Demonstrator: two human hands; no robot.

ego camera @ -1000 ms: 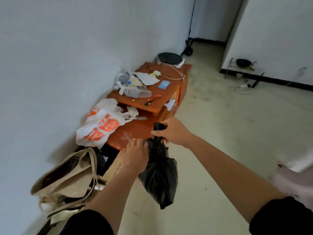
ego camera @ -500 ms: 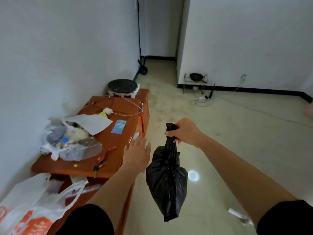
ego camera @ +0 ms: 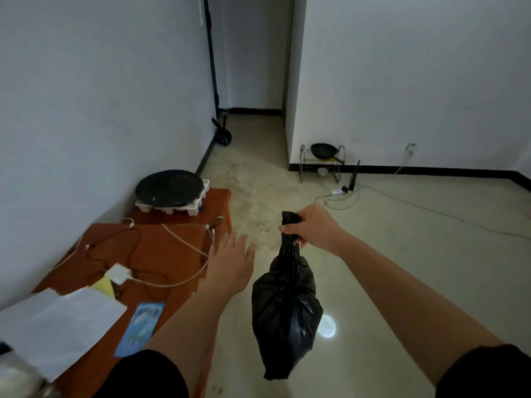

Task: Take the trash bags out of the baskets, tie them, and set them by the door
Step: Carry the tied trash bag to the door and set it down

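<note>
In your head view, your right hand [ego camera: 311, 229] is closed tight round the twisted neck of the black trash bag [ego camera: 284, 308]. A short tuft of plastic sticks out above your fist. The bag hangs in the air over the floor [ego camera: 402, 268], just right of the desk [ego camera: 161, 254], and its bottom touches nothing.

Your left hand [ego camera: 231, 262] is spread wide with straight fingers and holds nothing. It hovers at the desk's right edge, with a clear gap between it and the bag.

At the desk's far end a round black pan [ego camera: 169, 186] sits on a white tray [ego camera: 201, 201]. In the middle of the desk lies a white charger [ego camera: 117, 273] with cables looped around it. At the near end you have a white sheet of paper [ego camera: 57, 323], a yellow note [ego camera: 105, 287] partly under it, and a blue card [ego camera: 140, 326] beside it.

Well to the right of the desk's far end, against the wall, a metal rack [ego camera: 336, 168] holds a frying pan [ego camera: 323, 150]. A power strip [ego camera: 339, 191] lies on the floor near it. Past the desk's far end, the floor runs into a narrow passage.
</note>
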